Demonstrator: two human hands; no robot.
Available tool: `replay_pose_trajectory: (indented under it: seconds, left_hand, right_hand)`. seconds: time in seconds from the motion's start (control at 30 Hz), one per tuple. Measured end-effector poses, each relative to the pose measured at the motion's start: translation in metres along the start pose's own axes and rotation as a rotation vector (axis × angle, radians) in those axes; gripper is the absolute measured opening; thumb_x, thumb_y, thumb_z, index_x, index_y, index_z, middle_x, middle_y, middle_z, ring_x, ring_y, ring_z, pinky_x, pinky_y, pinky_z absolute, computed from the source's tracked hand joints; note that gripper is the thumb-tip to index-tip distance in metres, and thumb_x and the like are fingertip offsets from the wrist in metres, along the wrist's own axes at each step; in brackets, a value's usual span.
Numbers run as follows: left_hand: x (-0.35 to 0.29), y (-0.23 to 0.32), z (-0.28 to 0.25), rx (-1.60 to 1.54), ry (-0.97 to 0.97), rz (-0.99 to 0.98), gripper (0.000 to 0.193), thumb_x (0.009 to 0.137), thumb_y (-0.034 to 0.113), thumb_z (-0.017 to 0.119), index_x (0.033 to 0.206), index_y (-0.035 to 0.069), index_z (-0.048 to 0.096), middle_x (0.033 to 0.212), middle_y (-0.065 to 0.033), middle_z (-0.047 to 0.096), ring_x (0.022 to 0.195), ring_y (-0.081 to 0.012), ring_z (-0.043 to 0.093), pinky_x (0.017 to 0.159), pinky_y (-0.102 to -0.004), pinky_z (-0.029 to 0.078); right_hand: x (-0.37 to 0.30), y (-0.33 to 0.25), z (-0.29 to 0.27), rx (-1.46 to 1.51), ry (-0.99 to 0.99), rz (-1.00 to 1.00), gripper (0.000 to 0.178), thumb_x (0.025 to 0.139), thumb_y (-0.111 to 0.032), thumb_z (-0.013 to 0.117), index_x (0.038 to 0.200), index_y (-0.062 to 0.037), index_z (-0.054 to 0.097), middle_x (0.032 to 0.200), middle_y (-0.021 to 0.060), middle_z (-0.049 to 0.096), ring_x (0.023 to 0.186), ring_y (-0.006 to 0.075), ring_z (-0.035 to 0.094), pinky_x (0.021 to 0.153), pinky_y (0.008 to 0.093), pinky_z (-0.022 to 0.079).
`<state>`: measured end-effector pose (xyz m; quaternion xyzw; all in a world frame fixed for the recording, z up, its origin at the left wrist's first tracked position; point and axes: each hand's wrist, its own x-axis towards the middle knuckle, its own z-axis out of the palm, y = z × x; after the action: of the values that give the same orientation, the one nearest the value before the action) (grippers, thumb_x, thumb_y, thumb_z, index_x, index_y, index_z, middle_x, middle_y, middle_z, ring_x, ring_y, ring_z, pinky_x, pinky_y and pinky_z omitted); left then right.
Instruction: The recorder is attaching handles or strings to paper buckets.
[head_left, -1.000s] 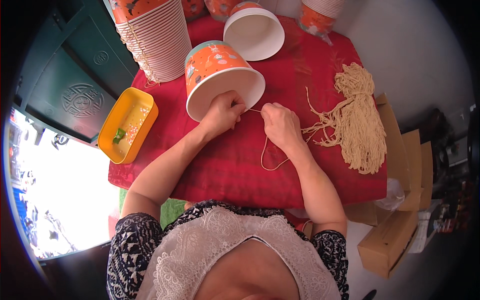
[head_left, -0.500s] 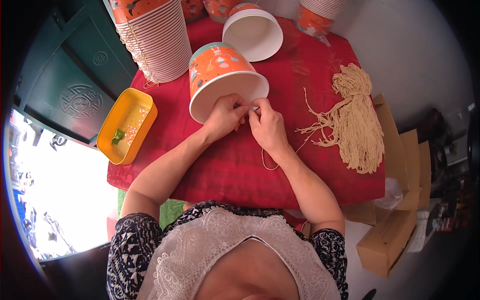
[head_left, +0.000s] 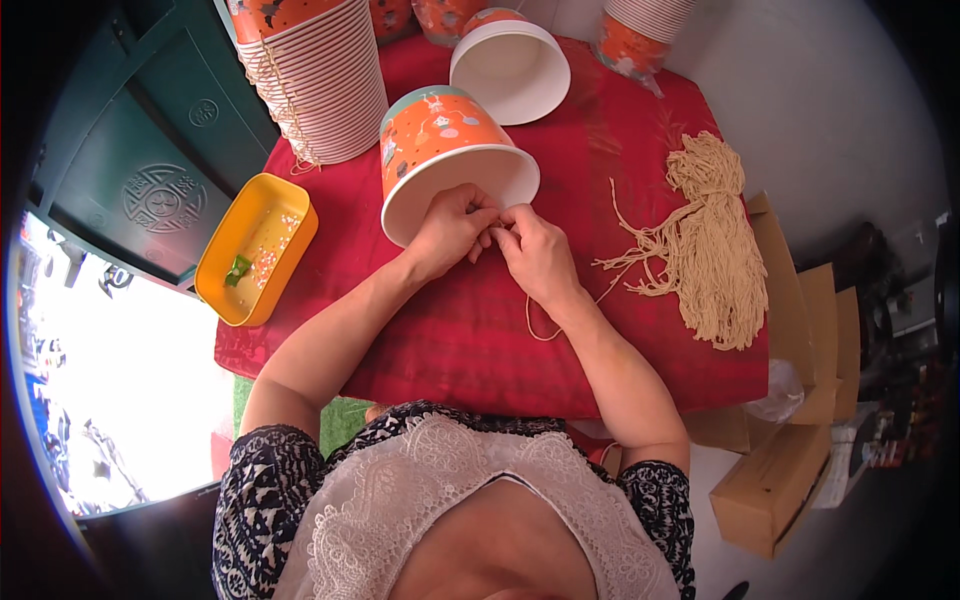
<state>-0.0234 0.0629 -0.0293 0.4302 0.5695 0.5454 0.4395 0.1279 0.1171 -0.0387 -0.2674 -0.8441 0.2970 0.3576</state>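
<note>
An orange paper bucket (head_left: 440,135) with a teal base lies tilted on its side, its white-rimmed mouth facing me. Both hands meet in front of that mouth with fingertips together. My left hand (head_left: 452,232) is closed in a pinch, and its fingers hide what is in it. My right hand (head_left: 538,252) also pinches at the same spot. A thin beige cord (head_left: 541,337) loops down beneath the right hand and passes under the wrist; its end at the fingertips is hidden.
A yellow tub (head_left: 262,255) holding small pale beads and a green piece stands at left. Behind it rises a tall stack of nested buckets (head_left: 325,90) with cords hanging. Another bucket (head_left: 510,72) lies farther back. A beige cord bundle (head_left: 715,250) is at right; cardboard boxes (head_left: 770,490) stand beyond the table.
My right fingertips have moved slightly left and closed up against the left ones, covering a small pale bit that showed between them. The bucket stays in place.
</note>
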Motion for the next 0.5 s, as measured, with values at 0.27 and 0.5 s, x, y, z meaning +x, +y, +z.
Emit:
replay_pose_trajectory:
  seconds: [0.27,0.5]
  left_hand:
    - [-0.004,0.009,0.002,0.026,-0.008,-0.065,0.018,0.098,0.012,0.054,0.089,-0.002,0.06,0.065,-0.0064,0.057,0.046,-0.0107,0.048,0.04,-0.024,0.038]
    - [-0.007,0.015,-0.002,0.025,-0.02,-0.136,0.019,0.099,0.016,0.054,0.092,0.0,0.062,0.065,-0.0034,0.055,0.046,-0.0076,0.044,0.041,-0.0225,0.034]
  right_hand:
    - [0.002,0.008,0.007,-0.074,0.109,-0.045,0.008,0.089,-0.008,0.063,0.086,-0.002,0.058,0.077,0.0174,0.067,0.071,0.0367,0.067,0.06,0.0452,0.052]
    - [0.003,0.011,0.009,-0.036,0.131,-0.041,0.006,0.088,-0.007,0.062,0.086,-0.0024,0.058,0.077,0.0165,0.067,0.071,0.0361,0.067,0.06,0.0447,0.052]
